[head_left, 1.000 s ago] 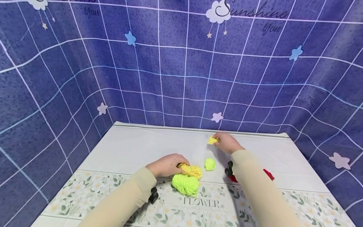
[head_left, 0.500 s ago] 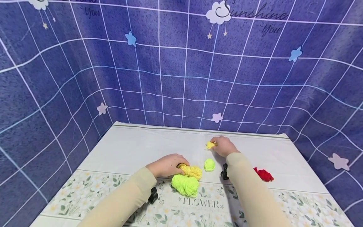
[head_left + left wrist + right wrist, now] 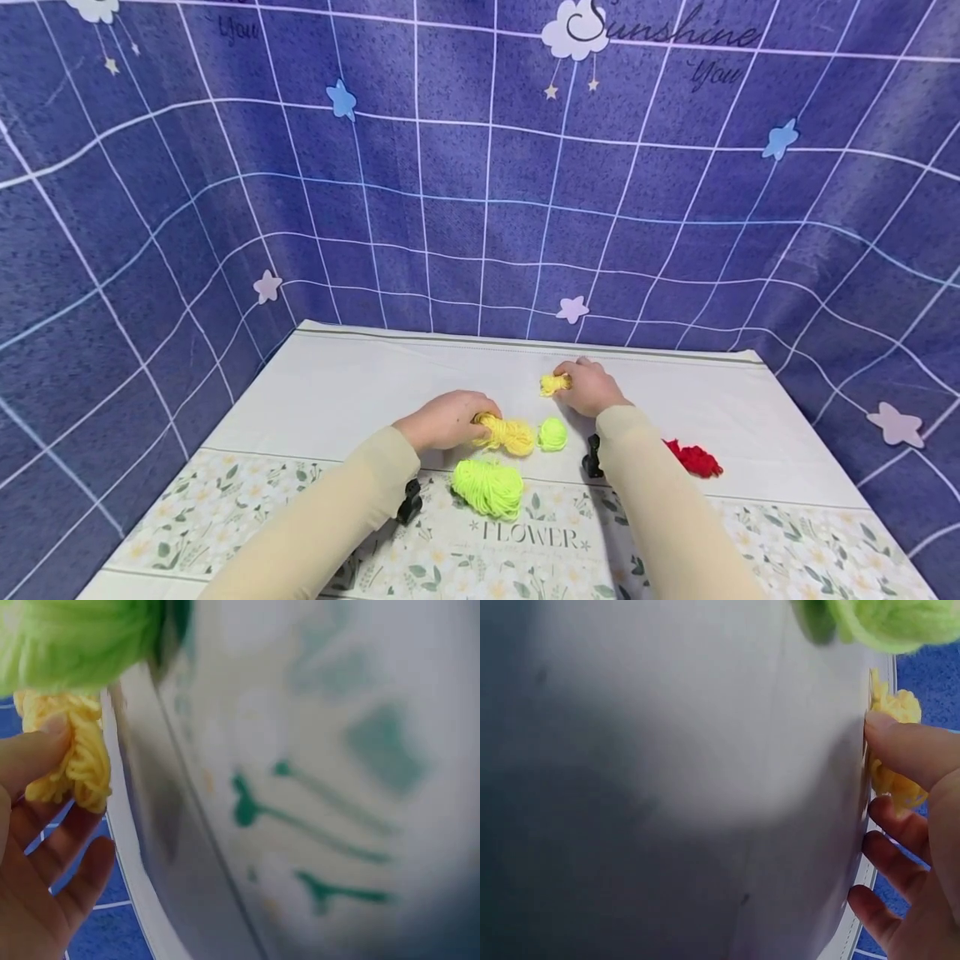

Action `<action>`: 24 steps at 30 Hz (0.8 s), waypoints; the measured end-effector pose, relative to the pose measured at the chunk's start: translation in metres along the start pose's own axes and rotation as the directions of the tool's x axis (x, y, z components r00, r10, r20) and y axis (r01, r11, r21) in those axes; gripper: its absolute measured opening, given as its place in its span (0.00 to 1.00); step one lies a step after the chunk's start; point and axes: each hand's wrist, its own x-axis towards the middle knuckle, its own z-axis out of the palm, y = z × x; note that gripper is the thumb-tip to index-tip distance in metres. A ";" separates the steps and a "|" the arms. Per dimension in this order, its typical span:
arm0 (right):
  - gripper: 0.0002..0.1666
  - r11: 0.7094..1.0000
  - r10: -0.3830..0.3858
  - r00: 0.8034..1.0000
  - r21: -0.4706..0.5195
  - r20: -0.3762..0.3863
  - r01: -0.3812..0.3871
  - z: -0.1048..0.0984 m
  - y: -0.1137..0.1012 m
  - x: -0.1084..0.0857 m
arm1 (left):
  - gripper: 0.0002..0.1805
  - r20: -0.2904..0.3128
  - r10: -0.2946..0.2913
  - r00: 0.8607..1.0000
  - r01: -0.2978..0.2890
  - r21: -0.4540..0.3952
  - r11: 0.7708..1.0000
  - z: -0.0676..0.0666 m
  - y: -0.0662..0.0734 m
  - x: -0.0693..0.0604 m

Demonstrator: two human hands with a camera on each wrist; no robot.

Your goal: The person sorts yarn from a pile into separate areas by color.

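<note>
In the head view my left hand [image 3: 446, 418] pinches one end of a yellow skein of yarn [image 3: 512, 436]. The left wrist view shows the thumb pressed against that yellow skein [image 3: 88, 761], with fingers on its other side. Farther back, my right hand [image 3: 592, 388] holds a small yellow bundle of yarn [image 3: 553, 384] between thumb and fingers, low at the tabletop. Between the two yellow pieces lies a small lime-green ball of yarn [image 3: 552, 434]. A larger lime-green skein [image 3: 487, 488] rests nearer to me, apart from the left hand.
Red yarn [image 3: 696, 460] lies right of my right forearm, which hides part of its left end. A white cloth with a floral band [image 3: 262, 492] covers the table. Blue gridded curtain [image 3: 450, 225] encloses the back and sides.
My left hand has lifted or shifted the yellow skein slightly away from me, off the lime-green skein. The right hand moved left and nearer with its small yellow bundle, uncovering more red yarn.
</note>
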 end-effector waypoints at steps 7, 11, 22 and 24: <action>0.29 1.000 0.007 1.000 0.004 -0.007 -0.007 0.000 0.004 0.001 | 0.14 -0.065 -0.082 0.995 0.084 0.037 0.996 -0.008 -0.006 0.026; 0.30 1.000 0.003 1.000 0.003 -0.003 -0.003 0.000 0.005 0.001 | 0.14 -0.093 -0.119 0.988 0.124 0.050 0.991 -0.009 -0.011 0.039; 0.33 0.999 0.004 1.000 0.032 -0.007 -0.004 0.002 0.004 -0.003 | 0.13 -0.142 -0.212 0.967 0.221 0.047 0.974 -0.008 -0.014 0.063; 0.35 0.999 0.012 1.000 0.037 0.000 -0.012 0.003 0.004 -0.002 | 0.14 -0.154 -0.216 0.964 0.227 0.055 0.972 -0.009 -0.013 0.065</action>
